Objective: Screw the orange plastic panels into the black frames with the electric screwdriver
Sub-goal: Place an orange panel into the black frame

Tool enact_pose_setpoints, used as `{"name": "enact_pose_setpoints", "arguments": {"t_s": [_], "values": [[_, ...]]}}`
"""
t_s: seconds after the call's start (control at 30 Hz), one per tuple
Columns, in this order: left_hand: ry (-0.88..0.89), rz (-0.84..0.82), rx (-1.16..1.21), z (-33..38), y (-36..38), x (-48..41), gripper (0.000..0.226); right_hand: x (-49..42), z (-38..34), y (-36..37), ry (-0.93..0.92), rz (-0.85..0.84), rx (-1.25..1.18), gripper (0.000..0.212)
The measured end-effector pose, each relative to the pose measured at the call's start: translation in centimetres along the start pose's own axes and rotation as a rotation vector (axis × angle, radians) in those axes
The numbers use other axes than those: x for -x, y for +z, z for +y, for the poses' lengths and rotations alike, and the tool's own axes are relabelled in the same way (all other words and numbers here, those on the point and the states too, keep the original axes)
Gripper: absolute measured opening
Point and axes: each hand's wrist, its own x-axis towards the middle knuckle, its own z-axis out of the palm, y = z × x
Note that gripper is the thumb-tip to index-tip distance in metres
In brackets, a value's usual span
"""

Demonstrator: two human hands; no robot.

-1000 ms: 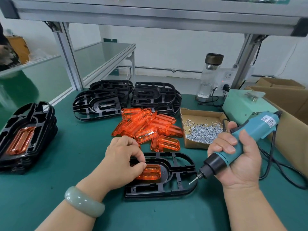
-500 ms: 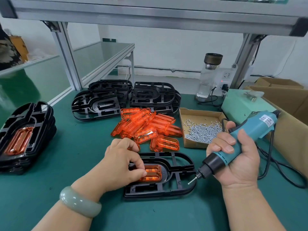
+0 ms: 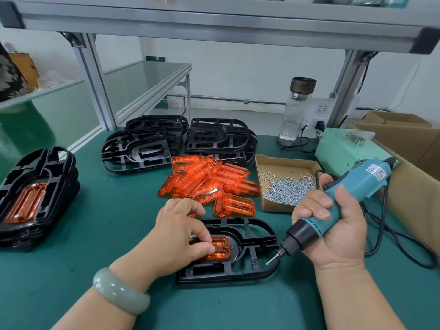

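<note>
Now the left hand [image 3: 181, 232] lies curled over the near black frame [image 3: 259, 263], its fingertips [image 3: 209, 247] pinched down on the orange panel [image 3: 220, 248] seated in the frame's central recess. Whether a screw sits between those fingertips is too small to tell. Compared with a second ago the hand has crept slightly along the panel, and the panel looks more squarely settled in its pocket; I judge the seating step is close to done and driving has not begun.

Just right of those fingertips, the right hand [image 3: 333, 225] is wrapped fully round the teal electric screwdriver [image 3: 338, 203], all fingers closed on the barrel. Its bit [image 3: 273, 259] has dropped a little toward the frame's right end and hangs close over it, apart from the panel. To my eye that reads as the tool waiting for the panel to be steadied.

Beyond the left fingertips lies the heap of loose orange panels [image 3: 209, 182]; beyond the right fingers, the cardboard box of screws [image 3: 287, 186]. Farther out sit stacks of empty black frames [image 3: 181, 141]. Well off to the left of the left hand stands a stack of finished frames [image 3: 35, 196], the top one with a panel already in it.
</note>
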Motion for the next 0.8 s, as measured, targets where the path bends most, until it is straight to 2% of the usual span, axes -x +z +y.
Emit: {"name": "enact_pose_setpoints", "arguments": {"t_s": [0.13, 0.37, 0.43, 0.57, 0.73, 0.8], "values": [[0.037, 0.001, 0.009, -0.1, 0.3, -0.1, 0.004, 0.0, 0.0, 0.1, 0.008, -0.004, -0.026, 0.030], [0.075, -0.002, 0.083, -0.5, 0.3, -0.2, 0.008, 0.1, 0.1, 0.0, 0.001, -0.008, 0.005, 0.020], [0.061, -0.011, 0.141, -0.5, 0.0, 0.0, 0.026, 0.0, 0.1, -0.1, 0.005, 0.000, -0.007, 0.015], [0.083, -0.169, 0.080, -0.1, -0.2, 0.2, 0.070, -0.1, -0.1, -0.2, 0.001, 0.006, -0.018, 0.013], [0.140, -0.154, 0.062, 1.1, 0.6, -0.1, 0.079, 0.0, -0.1, -0.3, 0.006, -0.021, -0.019, 0.015], [0.146, -0.148, 0.054, 1.2, 0.8, -0.1, 0.082, 0.0, -0.2, -0.1, 0.013, -0.028, -0.015, 0.025]]}}
